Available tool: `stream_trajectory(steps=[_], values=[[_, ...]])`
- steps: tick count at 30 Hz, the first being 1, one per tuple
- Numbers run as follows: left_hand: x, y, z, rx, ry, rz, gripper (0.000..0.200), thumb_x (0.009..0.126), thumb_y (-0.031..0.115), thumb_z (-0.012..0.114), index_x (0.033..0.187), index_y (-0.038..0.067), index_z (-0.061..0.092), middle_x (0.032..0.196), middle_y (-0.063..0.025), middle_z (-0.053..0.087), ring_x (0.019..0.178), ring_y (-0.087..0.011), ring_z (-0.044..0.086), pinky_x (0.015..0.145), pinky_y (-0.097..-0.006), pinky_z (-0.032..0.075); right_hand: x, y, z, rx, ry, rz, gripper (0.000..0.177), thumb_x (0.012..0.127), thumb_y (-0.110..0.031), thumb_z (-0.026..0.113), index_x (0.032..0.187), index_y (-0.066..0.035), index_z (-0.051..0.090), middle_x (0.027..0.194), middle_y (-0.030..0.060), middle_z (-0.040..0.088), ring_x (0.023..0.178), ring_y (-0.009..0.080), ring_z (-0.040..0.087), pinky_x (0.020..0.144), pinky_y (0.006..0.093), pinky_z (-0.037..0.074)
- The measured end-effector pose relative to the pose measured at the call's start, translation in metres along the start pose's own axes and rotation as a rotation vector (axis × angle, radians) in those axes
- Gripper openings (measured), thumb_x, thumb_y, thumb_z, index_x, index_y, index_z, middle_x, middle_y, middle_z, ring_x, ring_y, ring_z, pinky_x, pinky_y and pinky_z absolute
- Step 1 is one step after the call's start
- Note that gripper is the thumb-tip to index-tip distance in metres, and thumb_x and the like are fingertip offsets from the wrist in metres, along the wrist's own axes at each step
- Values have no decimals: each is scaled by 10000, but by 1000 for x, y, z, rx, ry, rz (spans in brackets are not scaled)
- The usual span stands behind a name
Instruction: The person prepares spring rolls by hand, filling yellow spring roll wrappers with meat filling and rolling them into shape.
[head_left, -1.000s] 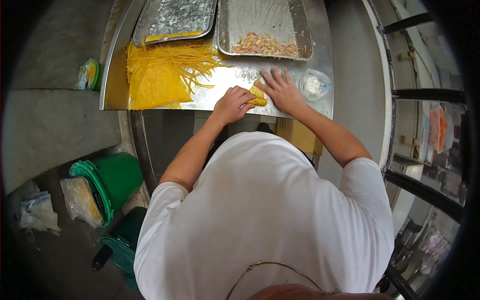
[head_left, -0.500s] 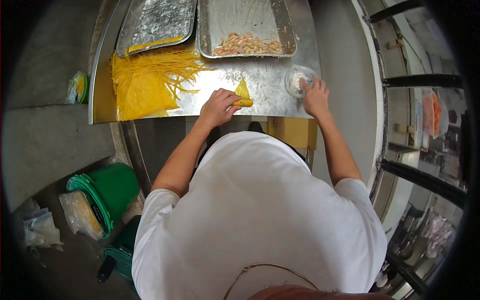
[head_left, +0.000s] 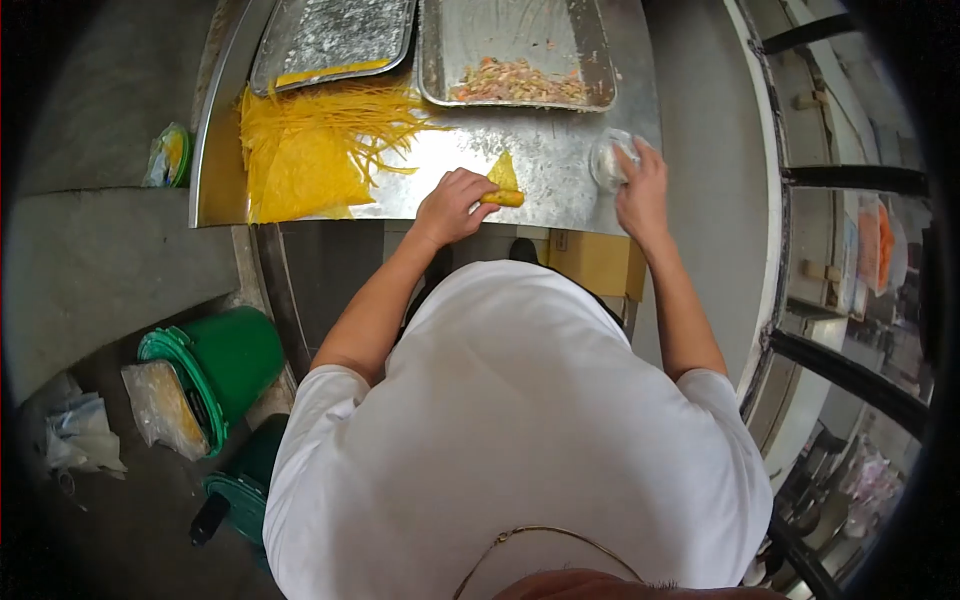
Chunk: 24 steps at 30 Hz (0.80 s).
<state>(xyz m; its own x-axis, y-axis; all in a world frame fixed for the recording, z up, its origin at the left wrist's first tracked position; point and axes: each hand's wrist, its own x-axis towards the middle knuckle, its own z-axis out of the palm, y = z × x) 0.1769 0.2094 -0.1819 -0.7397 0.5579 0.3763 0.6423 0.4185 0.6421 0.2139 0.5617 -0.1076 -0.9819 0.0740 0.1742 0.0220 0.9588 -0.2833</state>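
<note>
Our right hand (head_left: 640, 188) has left its place beside the roll (head_left: 504, 198), where it lay flat a second ago. It now sits to the right of the roll, on a small clear plastic tub (head_left: 608, 160) with something white inside. The fingers bend down over the tub's rim. We cannot tell whether they grip the tub or dip into it.

Our left hand (head_left: 455, 205) has not moved. Its fingers curl down onto the left end of the roll and pin it to the steel table (head_left: 560, 165). The roll is a short yellow cylinder near the table's front edge. A pointed yellow flap (head_left: 503, 172) lies flat on the table on the far side of the roll.

In our judgement the wrapping is nearly done. Only the flap lies loose, and one hand alone now keeps the roll from opening.

Just beyond the roll stands a metal filling tray (head_left: 600, 60) holding a thin heap of pink and orange shreds. To the left of the roll lie a stack of yellow wrappers (head_left: 300, 175) and a tangle of yellow strips (head_left: 375, 115). A second tray (head_left: 330, 35) sits farther back on that side. Well to the left of the roll, down on the floor, stands a green bucket (head_left: 235, 355).
</note>
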Motion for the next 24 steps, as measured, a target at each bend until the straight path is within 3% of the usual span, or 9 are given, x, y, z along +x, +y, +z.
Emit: stream_trajectory(steps=[2,5,7,10,14,15,17,20,24], values=[[-1,-1,0,0,3,12,309,865,215,840,1128,79,755,1080,-87,727,1049,-307,652,945,-414,527,3,-30,9,-1,-94,-298,710,821,10,642,1485,-244,642,1602,214,458,1478,463,401,1215,608,331],[1,2,-2,10,-6,11,298,868,217,837,1121,80,757,1081,-85,726,1048,-306,653,944,-413,530,8,-78,22,-120,-206,-439,687,895,-54,631,1539,-288,584,1666,188,391,1518,454,365,1231,631,308],[1,3,-3,15,-11,24,296,870,220,836,1124,87,758,1087,-82,727,1045,-305,655,945,-412,531,19,-86,39,-326,-316,-716,627,990,-155,577,1586,-338,515,1729,144,306,1568,447,302,1247,662,269],[0,0,0,14,-10,7,296,869,219,837,1124,92,758,1088,-83,729,1042,-305,657,945,-411,533,36,-76,51,-423,-339,-777,695,999,-181,571,1645,-375,403,1772,137,220,1606,445,240,1255,681,237],[-2,-1,1,14,36,26,295,872,208,837,1127,85,757,1065,-91,733,1032,-310,655,936,-411,532,39,-67,43,-308,-210,-578,556,1007,-178,556,1555,-266,528,1693,213,354,1552,472,332,1235,657,304],[-1,2,0,37,-2,-4,277,875,223,829,1104,89,751,1057,-90,735,1034,-315,659,937,-415,535,36,-56,61,-61,-150,-550,515,956,-136,598,1471,-135,589,1611,262,450,1494,491,412,1233,593,349],[2,0,5,21,-15,-21,276,865,194,831,1097,69,748,1062,-110,732,1030,-335,653,942,-428,528,16,-59,65,41,-224,-521,540,842,-25,656,1377,33,608,1400,293,590,1364,454,537,1183,500,428],[3,-1,6,23,-13,31,272,851,161,831,1084,57,735,1072,-139,727,1037,-358,649,943,-455,516,-12,-81,67,328,-252,-436,562,798,1,653,1359,24,625,1300,266,628,1253,435,583,1088,481,486],[4,7,2,15,-33,14,287,841,143,844,1084,47,726,1077,-147,725,1042,-359,652,946,-455,516,-20,-92,49,355,-62,-313,596,801,14,616,1396,45,595,1299,239,630,1219,419,584,1059,485,490]])
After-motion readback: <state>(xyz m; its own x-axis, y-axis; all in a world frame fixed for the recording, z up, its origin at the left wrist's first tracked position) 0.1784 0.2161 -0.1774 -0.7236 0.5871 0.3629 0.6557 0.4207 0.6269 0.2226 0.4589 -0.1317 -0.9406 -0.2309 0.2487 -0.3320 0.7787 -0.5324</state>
